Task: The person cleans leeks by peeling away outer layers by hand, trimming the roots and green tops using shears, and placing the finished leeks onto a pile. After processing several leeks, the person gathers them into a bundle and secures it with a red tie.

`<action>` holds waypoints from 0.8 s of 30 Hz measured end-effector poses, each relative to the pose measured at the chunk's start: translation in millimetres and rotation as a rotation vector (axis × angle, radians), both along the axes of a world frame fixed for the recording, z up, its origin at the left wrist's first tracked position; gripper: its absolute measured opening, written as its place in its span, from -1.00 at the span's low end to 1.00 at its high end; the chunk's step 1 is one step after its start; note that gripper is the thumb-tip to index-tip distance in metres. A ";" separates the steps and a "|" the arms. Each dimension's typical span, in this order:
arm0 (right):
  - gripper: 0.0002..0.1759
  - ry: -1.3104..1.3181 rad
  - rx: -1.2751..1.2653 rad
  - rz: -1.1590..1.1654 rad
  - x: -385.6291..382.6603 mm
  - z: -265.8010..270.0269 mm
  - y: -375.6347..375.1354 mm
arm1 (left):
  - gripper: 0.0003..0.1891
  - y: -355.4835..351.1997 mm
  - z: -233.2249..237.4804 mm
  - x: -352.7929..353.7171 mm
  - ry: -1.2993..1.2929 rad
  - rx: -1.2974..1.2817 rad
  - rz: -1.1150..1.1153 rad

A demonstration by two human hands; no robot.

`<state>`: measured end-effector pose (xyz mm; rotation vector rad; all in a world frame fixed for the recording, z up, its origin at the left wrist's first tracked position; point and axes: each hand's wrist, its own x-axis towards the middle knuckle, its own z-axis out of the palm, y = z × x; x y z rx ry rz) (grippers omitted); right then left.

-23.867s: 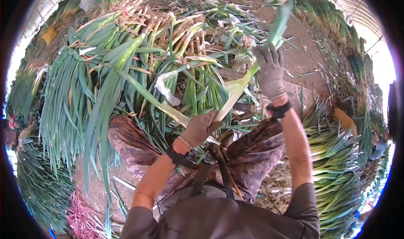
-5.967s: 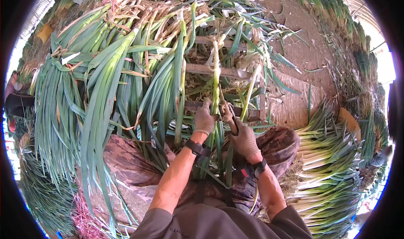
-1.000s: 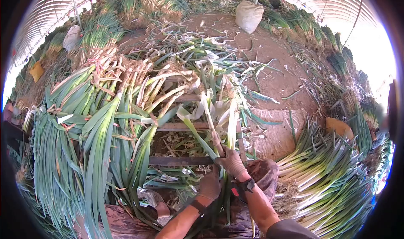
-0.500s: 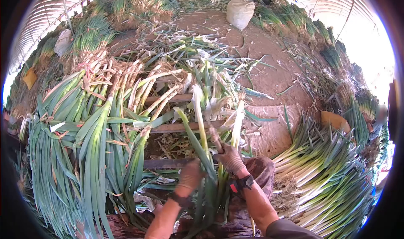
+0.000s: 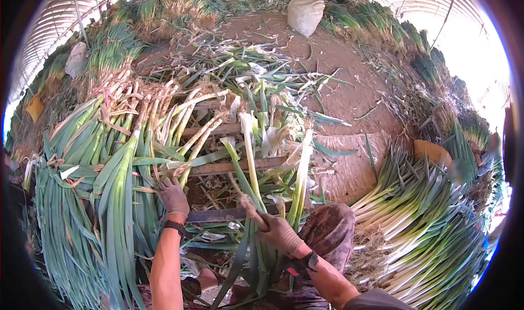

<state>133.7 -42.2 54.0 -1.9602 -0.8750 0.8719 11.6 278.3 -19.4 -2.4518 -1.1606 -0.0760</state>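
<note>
My gloved left hand [image 5: 173, 198] lies against the leeks [image 5: 117, 171] heaped on the left, fingers slightly apart beside a leek stem. In my gloved right hand [image 5: 280, 235] is a knife-like tool [image 5: 248, 203] with a dark handle and a narrow, dirt-coloured front part pointing up and left. Trimmed leeks with pale stems [image 5: 250, 157] stand before me, their green leaves hanging down past my right hand. Another pale leek stem [image 5: 301, 173] leans just right of them.
Wooden slats [image 5: 234, 166] run beneath the leeks. Many cleaned leeks [image 5: 415, 222] lie at the right by my knee. Leaf scraps [image 5: 262, 64] cover the ground ahead. A white sack [image 5: 305, 15] stands farther off, with leek bundles [image 5: 177, 4] along the back.
My left hand has moved left from the middle leeks to the heap. My right hand has shifted slightly left and down with the tool. The leek leaves the left hand was near now hang free.
</note>
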 end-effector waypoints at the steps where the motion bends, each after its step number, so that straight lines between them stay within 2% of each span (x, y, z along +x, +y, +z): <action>1: -0.32 -0.006 -0.034 -0.049 3.5 -1.8 -4.2 | -0.84 0.1 0.3 3.5 0.027 0.041 -0.020; 3: -0.32 0.001 -0.028 0.026 3.5 -1.1 -11.3 | -0.84 13.6 -46.4 11.6 0.052 0.020 0.033; 4: -0.33 0.006 -0.023 0.059 3.0 -1.4 -14.5 | -0.83 14.8 -46.4 18.0 0.066 0.012 0.056; 5: -0.32 0.034 0.012 0.093 2.6 -1.3 -16.5 | -0.79 18.5 -45.3 19.7 -0.059 0.002 0.023; 6: -0.32 0.046 -0.022 0.053 2.2 0.8 -18.6 | -0.68 20.8 -45.0 19.4 -0.109 -0.196 0.023; 8: -0.32 0.071 -0.087 -0.019 -0.6 13.6 -19.0 | -0.46 3.4 1.9 24.6 -0.207 -0.590 0.028; 9: -0.31 0.059 -0.049 -0.003 -1.8 10.2 -17.7 | -0.40 -11.0 21.2 30.6 -0.267 -0.768 0.099; 10: -0.30 0.047 -0.012 0.014 -5.8 4.4 -17.6 | -0.43 -6.0 -9.9 27.2 -0.328 -0.891 -0.008; 11: -0.29 0.034 0.023 0.032 -8.8 1.2 -17.5 | -0.47 -18.2 -31.1 33.6 -0.771 -0.913 -0.263; 13: -0.28 0.025 0.046 -0.024 -10.8 5.4 -14.1 | -0.51 -56.3 -46.3 32.3 -1.077 -1.220 -0.267; 14: -0.28 0.020 0.056 -0.050 -12.2 10.3 -13.5 | -0.52 -76.3 -46.7 23.6 -0.905 -1.518 0.007; 16: -0.27 -0.008 0.012 -0.069 -6.0 27.6 -14.3 | -0.52 -119.3 -39.1 15.9 -0.831 -1.278 -0.147; 17: -0.26 -0.055 -0.019 -0.035 -3.9 27.8 -17.8 | -0.53 -134.9 -32.3 10.1 -0.938 -1.271 -0.227; 19: -0.25 -0.070 -0.116 0.014 -10.8 26.5 -27.9 | -0.51 -151.6 -31.3 2.6 -1.003 -1.474 -0.334; 20: -0.25 -0.065 -0.170 0.027 -13.4 25.4 -29.2 | -0.50 -161.9 -38.5 -7.4 -0.851 -1.440 -0.212; 21: -0.25 -0.074 -0.110 -0.005 -21.9 23.6 -32.6 | -0.44 -167.2 -50.0 -16.0 -0.779 -1.322 -0.256; 22: -0.26 -0.099 -0.042 -0.050 -27.1 22.0 -35.2 | -0.33 -174.0 -65.8 -20.0 -0.829 -1.279 -0.219; 23: -0.25 -0.040 -0.146 -0.038 -32.2 18.5 -39.5 | -0.23 -178.5 -60.9 -22.0 -0.842 -1.305 -0.168; 24: -0.25 -0.028 -0.148 0.002 -41.3 17.5 -43.4 | -0.22 -184.5 -57.8 -25.6 -0.888 -1.257 -0.179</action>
